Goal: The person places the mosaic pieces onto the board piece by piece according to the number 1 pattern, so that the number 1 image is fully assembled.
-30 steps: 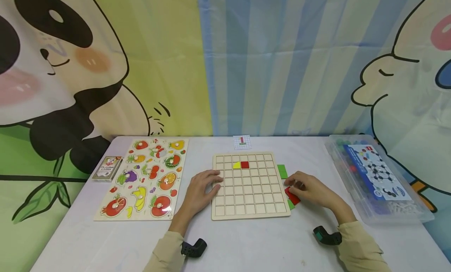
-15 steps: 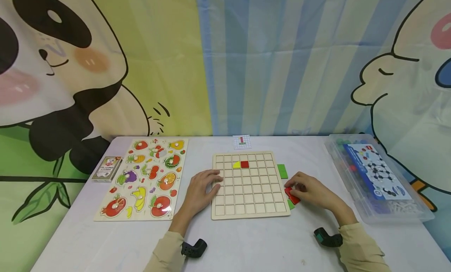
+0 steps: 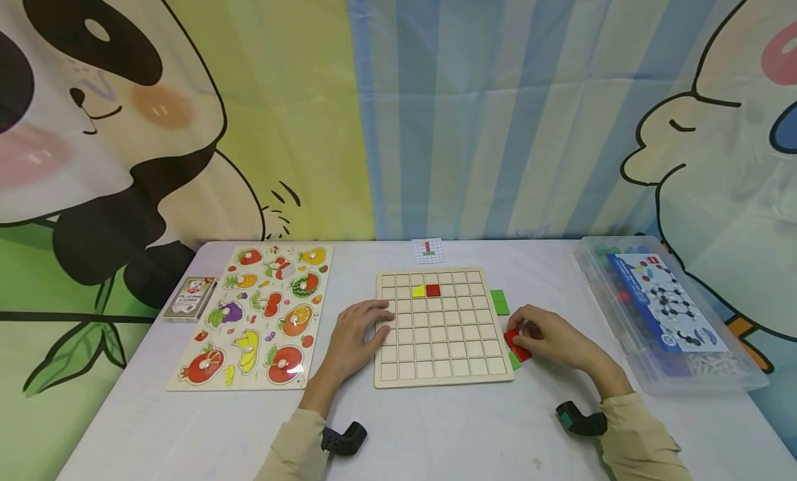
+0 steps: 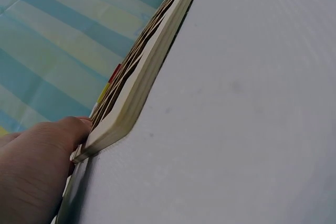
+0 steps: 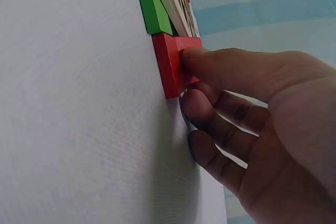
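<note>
A wooden grid board (image 3: 439,353) lies mid-table, with a yellow piece (image 3: 420,292) and a red square (image 3: 432,291) side by side in an upper row. My left hand (image 3: 352,339) rests at the board's left edge, fingers relaxed; its thumb (image 4: 73,131) touches the rim in the left wrist view. Beyond the right edge, my right hand (image 3: 551,336) pinches a red block (image 5: 166,65) with the thumb on top and the other fingers curled beside it. The fingers partly cover the red. One green block (image 3: 514,361) touches it, and another green piece (image 3: 499,302) lies farther back.
Behind the board lies a small pattern card (image 3: 427,251). A fruit puzzle board (image 3: 255,322) and a boxed deck of playing cards (image 3: 190,299) are on the left. On the right stands a clear plastic case (image 3: 672,315) with a blue-and-white booklet.
My right hand has shifted very slightly to the right at the red block. My left hand and the pieces on the board stay where they were.
</note>
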Demonstrator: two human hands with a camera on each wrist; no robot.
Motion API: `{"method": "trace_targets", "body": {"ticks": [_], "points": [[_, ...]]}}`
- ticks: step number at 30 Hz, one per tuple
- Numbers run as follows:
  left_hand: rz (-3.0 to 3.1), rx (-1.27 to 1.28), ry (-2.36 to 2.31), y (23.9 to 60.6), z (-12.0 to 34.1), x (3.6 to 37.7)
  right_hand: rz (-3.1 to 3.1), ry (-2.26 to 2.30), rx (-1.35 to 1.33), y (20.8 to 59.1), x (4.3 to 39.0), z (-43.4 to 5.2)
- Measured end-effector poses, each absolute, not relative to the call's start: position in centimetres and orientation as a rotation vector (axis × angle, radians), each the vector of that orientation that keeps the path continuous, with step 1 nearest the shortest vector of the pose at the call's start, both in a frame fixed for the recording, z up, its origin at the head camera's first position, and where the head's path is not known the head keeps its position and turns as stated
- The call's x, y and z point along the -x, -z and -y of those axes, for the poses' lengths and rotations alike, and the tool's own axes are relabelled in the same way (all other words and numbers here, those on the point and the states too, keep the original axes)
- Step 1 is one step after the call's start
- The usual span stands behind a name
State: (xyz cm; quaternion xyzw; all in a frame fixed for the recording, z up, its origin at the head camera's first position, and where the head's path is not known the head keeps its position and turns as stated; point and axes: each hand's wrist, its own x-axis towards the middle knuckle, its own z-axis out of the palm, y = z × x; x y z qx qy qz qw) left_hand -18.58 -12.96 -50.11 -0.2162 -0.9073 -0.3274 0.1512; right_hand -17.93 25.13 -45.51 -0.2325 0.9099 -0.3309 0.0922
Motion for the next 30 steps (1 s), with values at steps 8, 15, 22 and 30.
{"method": "trace_targets", "body": {"ticks": [8, 15, 22, 30], "points": [[2.583, 0.639, 0.927, 50.1, 13.0, 18.5, -2.693, 1.023, 0.685, 45.7, 18.0, -25.0], [2.606, 0.621, 0.945, 49.9, 12.9, 18.4, -2.757, 1.067, 0.638, 45.4, 18.3, -24.7], [2.611, 0.614, 0.943, 49.9, 12.9, 18.4, -2.780, 1.127, 0.706, 45.4, 18.7, -24.1], [2.653, 0.596, 0.948, 49.9, 13.0, 18.5, -2.798, 1.153, 0.739, 45.3, 19.2, -23.1]]}}
